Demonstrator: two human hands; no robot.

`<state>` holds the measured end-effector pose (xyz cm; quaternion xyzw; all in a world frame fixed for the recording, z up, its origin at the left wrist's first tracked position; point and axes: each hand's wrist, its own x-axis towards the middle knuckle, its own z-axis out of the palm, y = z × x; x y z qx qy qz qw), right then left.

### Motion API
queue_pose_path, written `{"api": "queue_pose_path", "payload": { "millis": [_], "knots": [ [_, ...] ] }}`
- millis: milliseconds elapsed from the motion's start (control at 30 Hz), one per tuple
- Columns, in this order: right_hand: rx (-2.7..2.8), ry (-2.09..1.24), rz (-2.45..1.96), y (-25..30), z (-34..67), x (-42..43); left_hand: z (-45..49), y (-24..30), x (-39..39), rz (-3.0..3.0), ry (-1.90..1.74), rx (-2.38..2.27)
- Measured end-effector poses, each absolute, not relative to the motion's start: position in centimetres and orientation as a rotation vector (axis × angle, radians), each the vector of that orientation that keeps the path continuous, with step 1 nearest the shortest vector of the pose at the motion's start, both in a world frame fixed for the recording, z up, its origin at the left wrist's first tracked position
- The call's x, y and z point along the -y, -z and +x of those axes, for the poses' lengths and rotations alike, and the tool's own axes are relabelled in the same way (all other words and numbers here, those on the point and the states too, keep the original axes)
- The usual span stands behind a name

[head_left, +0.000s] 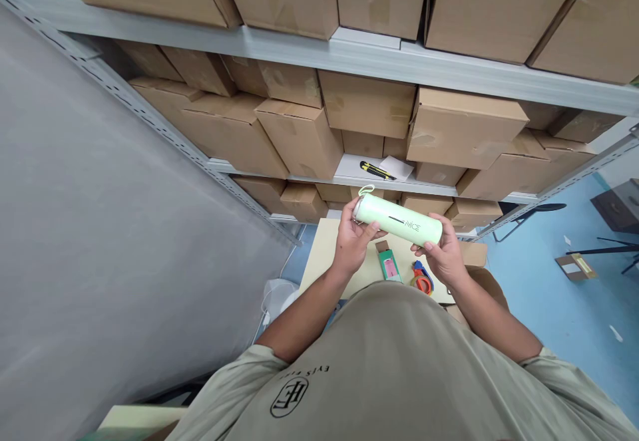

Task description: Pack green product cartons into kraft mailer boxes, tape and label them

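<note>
I hold a pale green cylindrical bottle (399, 220) lying sideways in both hands, above a small beige table (324, 248). The word NICE is printed on its side and a thin loop strap sits at its left end. My left hand (355, 238) wraps around the capped left end. My right hand (442, 251) grips the right end from below. On the table under the bottle lie a small green and pink box (388, 265) and a tape dispenser (423, 280) in orange and blue.
Grey metal shelving (379, 55) packed with cardboard boxes fills the space ahead. A yellow utility knife (377, 171) and white paper lie on one shelf. A grey wall stands to the left. Blue floor with a chair base and a small open box (576, 266) lies to the right.
</note>
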<state>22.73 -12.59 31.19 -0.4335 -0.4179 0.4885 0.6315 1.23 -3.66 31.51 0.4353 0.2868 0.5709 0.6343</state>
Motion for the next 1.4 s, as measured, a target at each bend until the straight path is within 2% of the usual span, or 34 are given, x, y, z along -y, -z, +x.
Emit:
{"api": "queue_pose_path", "payload": {
  "millis": [533, 933, 1133, 1400],
  "knots": [
    [1.012, -1.032, -1.014, -31.6, 23.9, 11.3, 0.9, -31.4, 4.2, 0.936, -1.308, -0.678],
    [1.375, -0.384, -1.227, -34.6, 20.8, 11.4, 3.5, -27.6, 3.1, 0.428, -0.82, -0.597],
    [1.607, -0.413, -1.317, -34.5, 18.2, 10.3, 5.3, -25.7, 3.6, 0.402, -0.834, -0.604],
    [1.7, -0.379, -1.315, -35.0, 17.6, 10.0, 5.3, -26.5, 3.7, 0.492, -0.917, -0.591]
  ]
}}
